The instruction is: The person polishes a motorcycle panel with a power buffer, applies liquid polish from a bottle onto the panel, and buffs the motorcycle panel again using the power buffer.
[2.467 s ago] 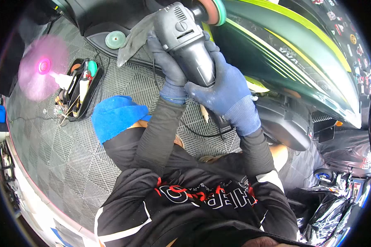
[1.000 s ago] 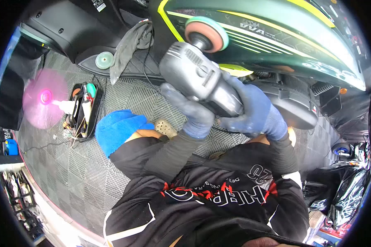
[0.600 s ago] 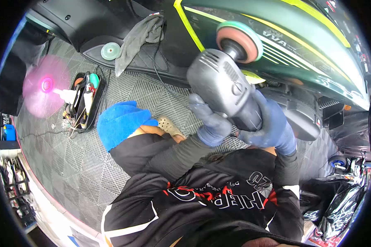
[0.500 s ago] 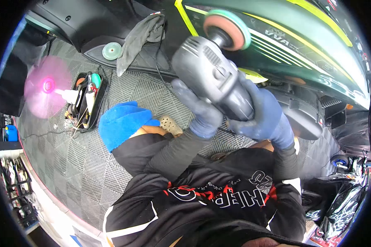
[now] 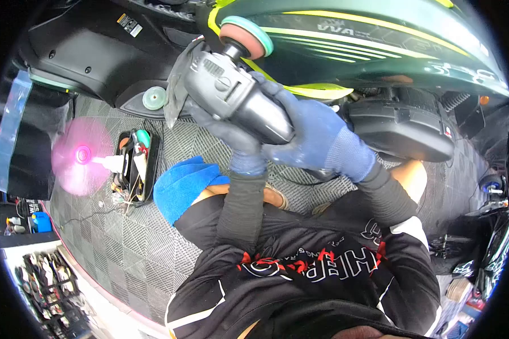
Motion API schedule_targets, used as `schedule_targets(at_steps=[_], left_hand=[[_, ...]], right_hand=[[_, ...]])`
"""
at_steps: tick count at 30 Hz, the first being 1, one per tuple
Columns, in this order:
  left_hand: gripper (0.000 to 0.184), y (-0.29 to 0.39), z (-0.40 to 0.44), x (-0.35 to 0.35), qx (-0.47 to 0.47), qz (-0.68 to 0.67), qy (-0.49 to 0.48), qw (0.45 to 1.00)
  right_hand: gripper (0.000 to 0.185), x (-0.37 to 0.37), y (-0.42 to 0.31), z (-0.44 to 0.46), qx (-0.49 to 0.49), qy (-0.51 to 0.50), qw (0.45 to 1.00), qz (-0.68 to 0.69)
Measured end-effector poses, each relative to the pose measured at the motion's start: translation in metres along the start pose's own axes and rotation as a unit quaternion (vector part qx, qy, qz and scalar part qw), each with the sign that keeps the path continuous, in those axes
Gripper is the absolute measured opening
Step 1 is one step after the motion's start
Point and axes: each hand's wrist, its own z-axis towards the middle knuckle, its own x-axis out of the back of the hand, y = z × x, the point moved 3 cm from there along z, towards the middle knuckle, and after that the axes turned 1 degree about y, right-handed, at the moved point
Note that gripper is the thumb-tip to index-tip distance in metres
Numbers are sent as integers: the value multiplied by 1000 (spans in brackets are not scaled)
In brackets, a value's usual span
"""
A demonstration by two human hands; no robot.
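Both of my gloved hands hold a grey and black polisher [image 5: 240, 96] in front of the scooter panel. My left hand [image 5: 223, 133] is closed around its underside, near the head. Its body is gripped from the right by my right hand [image 5: 316, 133], with fingers wrapped over the top. An orange foam pad with a green backing [image 5: 247, 37] sits at the polisher's far end, close to the lower left of the green panel [image 5: 373, 45]. Whether the pad touches the panel I cannot tell. Yellow masking tape [image 5: 316, 90] runs along the panel's edges.
A grey cloth [image 5: 178, 85] hangs by a round pale green pad [image 5: 154, 98] on the scooter's footboard. A pink fan [image 5: 82, 152] and a black tool caddy [image 5: 151, 144] stand on the tiled floor. A blue towel [image 5: 186, 183] covers my knee. Racks of bottles [image 5: 48, 288] line the lower left.
The polisher and both hands have shifted left in view, its pad now further from the panel's middle. My view has turned, showing more of the scooter's left side.
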Motion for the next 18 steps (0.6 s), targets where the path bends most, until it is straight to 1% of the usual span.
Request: schedule_targets(at_steps=[1, 2, 3, 5, 6, 7, 9, 10, 11, 12, 13, 15, 16, 17, 18], left_hand=[[98, -8, -13, -4, -10, 0, 34, 999], [98, -16, -26, -8, -6, 3, 36, 999], [92, -22, -39, -13, -29, 22, 37, 999], [81, -36, -60, -27, -78, 59, 34, 995], [97, -39, -70, -42, -162, 298, 104, 935], [87, -50, -85, -48, -252, 411, 22, 876], [78, -79, -99, -6, -335, 420, 32, 843], [78, -81, -102, -15, -342, 419, 38, 841], [77, -86, -104, -30, -243, 251, -69, 934], [76, -90, -106, -40, -132, 69, -175, 973], [76, -89, -107, -36, -137, 70, -172, 973], [74, -88, -106, -26, -112, 209, -149, 960], [77, -98, -101, -27, -88, 133, -139, 977], [77, -95, -98, -25, -87, 135, -138, 977], [81, -90, -94, -20, -75, 78, -117, 987]], right_hand=[[101, 5, 4, -10, 26, 0, 1000, 16], [102, 11, 9, -20, 21, -12, 1000, 14], [103, 18, 15, -30, 12, -25, 1000, 12], [105, 30, 24, -47, 71, -6, 997, 19], [105, 36, 30, -56, 73, -6, 997, 20], [104, 41, 36, -66, 87, 5, 996, 24], [103, 54, 48, -83, 108, 10, 994, 25], [104, 61, 55, -91, 118, 9, 993, 26], [105, 66, 57, -93, 128, 6, 991, 27], [105, 73, 56, -94, 114, -8, 993, 19], [105, 74, 57, -92, 117, -13, 993, 19], [104, 74, 57, -86, 127, -19, 992, -6], [102, 70, 52, -85, 102, -20, 995, 1], [102, 64, 47, -80, 102, -21, 995, 4], [100, 57, 44, -74, 88, -25, 996, -11]])
